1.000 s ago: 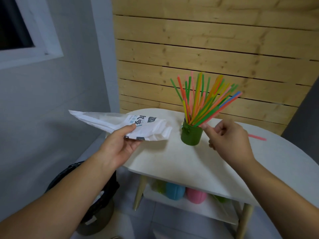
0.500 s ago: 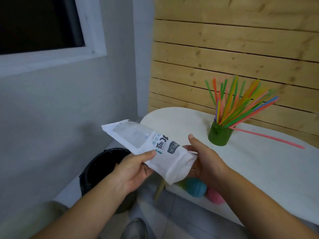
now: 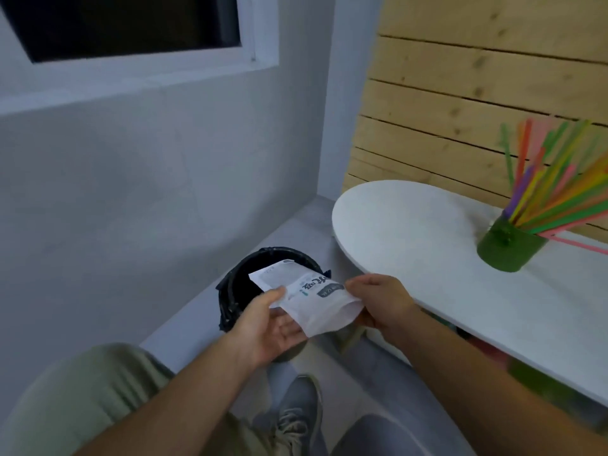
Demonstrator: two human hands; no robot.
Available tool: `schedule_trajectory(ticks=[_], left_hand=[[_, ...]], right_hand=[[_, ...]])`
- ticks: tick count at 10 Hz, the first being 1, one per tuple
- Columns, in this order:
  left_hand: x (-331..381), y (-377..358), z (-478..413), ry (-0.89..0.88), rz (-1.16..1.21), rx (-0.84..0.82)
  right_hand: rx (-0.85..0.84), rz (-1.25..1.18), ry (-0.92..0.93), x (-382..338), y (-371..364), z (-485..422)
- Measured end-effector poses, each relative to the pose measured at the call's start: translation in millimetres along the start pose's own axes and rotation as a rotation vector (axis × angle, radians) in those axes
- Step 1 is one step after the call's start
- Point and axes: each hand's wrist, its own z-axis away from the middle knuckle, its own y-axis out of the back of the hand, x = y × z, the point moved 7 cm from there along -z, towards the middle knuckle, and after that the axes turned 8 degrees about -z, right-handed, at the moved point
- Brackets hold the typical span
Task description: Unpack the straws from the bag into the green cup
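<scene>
While left hand [image 3: 273, 327] and right hand [image 3: 383, 301] each pinch white bag [image 3: 320, 307] above black bin [image 3: 235, 291], bag's dark print blurred, unreadable.

And there's the white oval table [image 3: 411, 232], its top running off to the right. Behind it, a wall of pale wooden planks [image 3: 460, 93]. Down to the table's left, on the grey floor [image 3: 296, 225], a black-lined bin [image 3: 237, 278] stands near its rounded end. Further left of the table, a grey wall [image 3: 131, 192], with a white-framed dark window [image 3: 131, 24] high up. Below the table's near edge, a grey laced shoe [image 3: 296, 419].
</scene>
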Motion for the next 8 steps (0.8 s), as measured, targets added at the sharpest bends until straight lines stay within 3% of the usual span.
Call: schedule_trajectory(ticks=[2,3,5,6,8], left_hand=[[-9,12,-1,0.113,-0.169,-0.001],[-12,18,3,0.127,-0.285,0.039],[25,37,2,-0.127,-0.358,0.283],[30,17,3,-0.155,-0.301,0.213],[26,-81,23,-0.273,-0.447,-0.023]], right_hand=[[0.047,-0.014,-0.051,11,-37,-25],[0.074,0.105,-0.037,18,-36,-31],[0.168,0.111,0.002,31,1,-12],[0.137,0.043,-0.016,28,27,7],[0.132,-0.021,0.128,-9,92,69]])
